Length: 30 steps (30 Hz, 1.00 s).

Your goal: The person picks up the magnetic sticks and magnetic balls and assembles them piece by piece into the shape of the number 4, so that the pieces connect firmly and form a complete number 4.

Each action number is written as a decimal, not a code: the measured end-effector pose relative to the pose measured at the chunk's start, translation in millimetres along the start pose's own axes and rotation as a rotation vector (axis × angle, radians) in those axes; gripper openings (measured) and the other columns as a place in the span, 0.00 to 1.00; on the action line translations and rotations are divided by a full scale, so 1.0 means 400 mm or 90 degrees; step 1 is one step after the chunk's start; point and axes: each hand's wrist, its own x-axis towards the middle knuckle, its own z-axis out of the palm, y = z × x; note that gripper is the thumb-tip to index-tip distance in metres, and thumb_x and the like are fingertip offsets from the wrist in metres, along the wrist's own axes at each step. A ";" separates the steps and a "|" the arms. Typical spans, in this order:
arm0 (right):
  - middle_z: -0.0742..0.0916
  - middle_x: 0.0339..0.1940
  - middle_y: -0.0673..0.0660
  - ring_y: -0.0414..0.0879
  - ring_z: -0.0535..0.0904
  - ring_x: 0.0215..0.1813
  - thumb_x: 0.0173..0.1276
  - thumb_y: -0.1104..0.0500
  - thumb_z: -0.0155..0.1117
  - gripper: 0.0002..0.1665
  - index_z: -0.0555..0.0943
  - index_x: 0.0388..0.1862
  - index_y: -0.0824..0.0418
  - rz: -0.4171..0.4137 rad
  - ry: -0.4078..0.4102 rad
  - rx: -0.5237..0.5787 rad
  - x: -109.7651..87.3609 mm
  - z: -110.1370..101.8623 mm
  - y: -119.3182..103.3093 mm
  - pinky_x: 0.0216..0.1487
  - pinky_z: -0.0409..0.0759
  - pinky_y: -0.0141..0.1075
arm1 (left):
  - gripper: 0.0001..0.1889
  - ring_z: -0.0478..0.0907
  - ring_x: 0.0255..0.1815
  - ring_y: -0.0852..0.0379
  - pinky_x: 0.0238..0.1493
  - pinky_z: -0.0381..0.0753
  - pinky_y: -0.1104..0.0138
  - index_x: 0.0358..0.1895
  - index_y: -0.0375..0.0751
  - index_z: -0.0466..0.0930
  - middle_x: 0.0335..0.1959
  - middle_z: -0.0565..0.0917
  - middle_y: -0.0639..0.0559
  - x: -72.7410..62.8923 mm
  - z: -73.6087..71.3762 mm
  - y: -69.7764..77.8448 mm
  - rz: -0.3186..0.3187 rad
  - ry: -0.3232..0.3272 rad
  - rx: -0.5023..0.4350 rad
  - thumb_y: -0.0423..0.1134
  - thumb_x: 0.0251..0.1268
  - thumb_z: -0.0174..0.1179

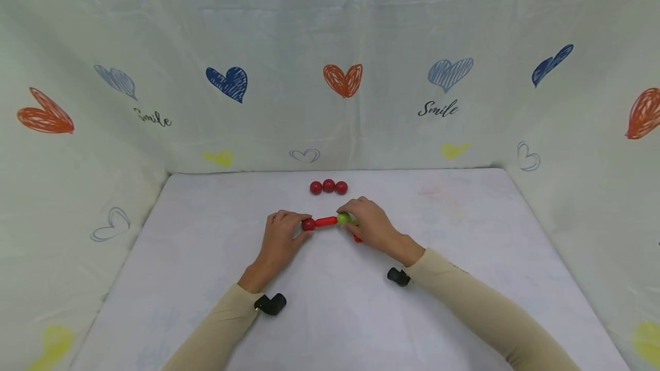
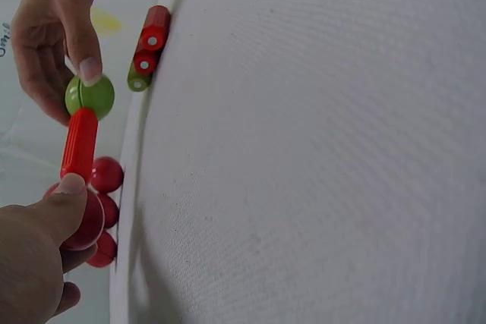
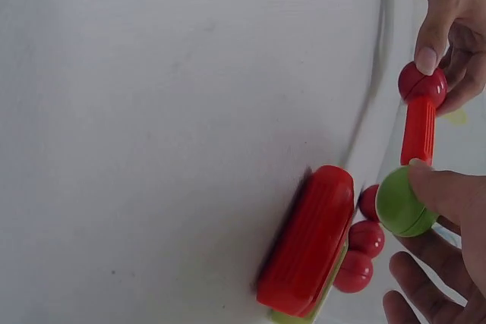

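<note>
My left hand (image 1: 278, 239) pinches a red ball (image 1: 308, 224) between thumb and fingers. My right hand (image 1: 373, 227) holds a green ball (image 1: 344, 218), thumb on its near side in the right wrist view. Between the two balls runs a short ridged red rod (image 1: 326, 221), joining them into one bar held above the table. Beneath the right hand lie loose rods: red ones (image 2: 157, 24) and a green rod (image 2: 138, 80), side by side on the tabletop. In the head view that hand mostly covers them.
Three red balls (image 1: 329, 186) sit in a row near the back of the white-covered table (image 1: 330, 314). Behind it hangs a pale curtain (image 1: 289, 119) printed with hearts. A black wrist camera (image 1: 270, 304) sticks out from the left sleeve, another (image 1: 399, 277) from the right.
</note>
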 end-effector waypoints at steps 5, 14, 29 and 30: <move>0.91 0.49 0.54 0.50 0.82 0.50 0.66 0.63 0.79 0.18 0.89 0.55 0.60 0.000 0.008 0.006 -0.004 0.013 0.000 0.55 0.83 0.44 | 0.22 0.79 0.55 0.48 0.65 0.71 0.48 0.58 0.45 0.88 0.51 0.91 0.49 -0.003 -0.003 -0.008 0.011 -0.011 0.004 0.39 0.61 0.79; 0.91 0.46 0.53 0.48 0.82 0.46 0.64 0.60 0.81 0.19 0.89 0.54 0.59 0.002 0.009 0.002 -0.017 0.042 -0.029 0.50 0.83 0.41 | 0.20 0.78 0.56 0.49 0.65 0.71 0.46 0.58 0.46 0.89 0.51 0.91 0.52 -0.003 -0.017 -0.035 0.028 -0.035 -0.002 0.38 0.61 0.79; 0.88 0.36 0.53 0.46 0.81 0.38 0.63 0.49 0.83 0.21 0.89 0.49 0.58 0.039 0.012 -0.059 -0.049 0.103 -0.146 0.36 0.81 0.34 | 0.22 0.78 0.58 0.46 0.66 0.65 0.44 0.60 0.42 0.86 0.54 0.90 0.49 0.009 -0.036 -0.072 0.073 -0.090 -0.039 0.30 0.61 0.76; 0.88 0.36 0.53 0.46 0.81 0.37 0.63 0.49 0.82 0.21 0.88 0.48 0.58 0.044 0.013 -0.061 -0.050 0.108 -0.153 0.36 0.80 0.34 | 0.23 0.77 0.58 0.46 0.66 0.65 0.44 0.60 0.42 0.86 0.55 0.90 0.48 0.011 -0.036 -0.073 0.076 -0.094 -0.042 0.29 0.61 0.76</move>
